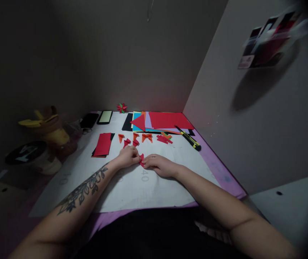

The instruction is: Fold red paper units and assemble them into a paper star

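Observation:
Between my two hands is a small folded piece of red paper [142, 160], low over the white sheet [164, 190]. The fingers of my left hand [129, 157] pinch its left side, and those of my right hand [161, 164] pinch its right side. My fingers hide part of its shape. Just beyond them sit small folded red paper pieces [127, 142] and orange folded paper pieces [146, 137]. A stack of red and black paper rectangles [103, 144] lies left of my left hand.
A yellow and black utility knife [188, 138] lies at the right, near paper scraps [165, 138]. Behind are coloured paper sheets [170, 120], a phone [105, 117] and a paper star [122, 108]. A container [53, 133] and a black-lidded tub [27, 152] stand left.

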{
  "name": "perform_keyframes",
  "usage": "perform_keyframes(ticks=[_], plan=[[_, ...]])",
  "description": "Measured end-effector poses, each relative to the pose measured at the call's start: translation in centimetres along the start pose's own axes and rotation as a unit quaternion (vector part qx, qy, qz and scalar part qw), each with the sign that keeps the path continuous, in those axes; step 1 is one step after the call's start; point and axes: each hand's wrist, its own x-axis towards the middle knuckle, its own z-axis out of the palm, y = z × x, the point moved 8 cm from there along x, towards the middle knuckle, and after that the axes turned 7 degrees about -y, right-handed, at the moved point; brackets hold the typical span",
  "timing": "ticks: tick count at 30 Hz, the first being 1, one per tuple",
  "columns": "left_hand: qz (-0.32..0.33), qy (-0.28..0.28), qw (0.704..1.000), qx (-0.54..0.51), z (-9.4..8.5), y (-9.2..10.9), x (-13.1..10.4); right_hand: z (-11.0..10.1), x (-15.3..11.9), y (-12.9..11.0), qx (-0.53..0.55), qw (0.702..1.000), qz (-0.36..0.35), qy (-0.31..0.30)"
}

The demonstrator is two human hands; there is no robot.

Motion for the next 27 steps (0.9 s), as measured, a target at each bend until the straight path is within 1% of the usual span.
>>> perform_keyframes(ticks=[3, 6, 11, 18, 23, 27], plan=[[-0.01, 0.007, 1.0, 0.006, 0.12, 0.01, 0.02, 0.06, 0.07, 0.03, 0.0, 1.0, 0.0, -0.004], [-0.021, 0.011, 1.0, 0.017, 0.17, 0.05, -0.04, 0.37, 0.04, 0.08, -0.009, 1.0, -0.017, -0.013], [-0.034, 0.023, 0.999, 0.023, 0.11, 0.03, -0.16, 0.47, -0.09, 0.45, -0.012, 1.0, -0.021, -0.003], [-0.043, 0.022, 0.998, 0.033, 0.2, -0.08, -0.09, 0.37, -0.14, 0.52, -0.012, 1.0, -0.02, 0.01], [-0.044, 0.027, 0.998, 0.034, 0.34, -0.23, -0.09, 0.28, -0.21, 0.54, -0.013, 1.0, -0.016, 0.009], [-0.06, 0.025, 0.997, 0.032, 0.52, -0.49, -0.05, 0.23, -0.26, 0.55, -0.009, 1.0, -0.02, 0.012]])
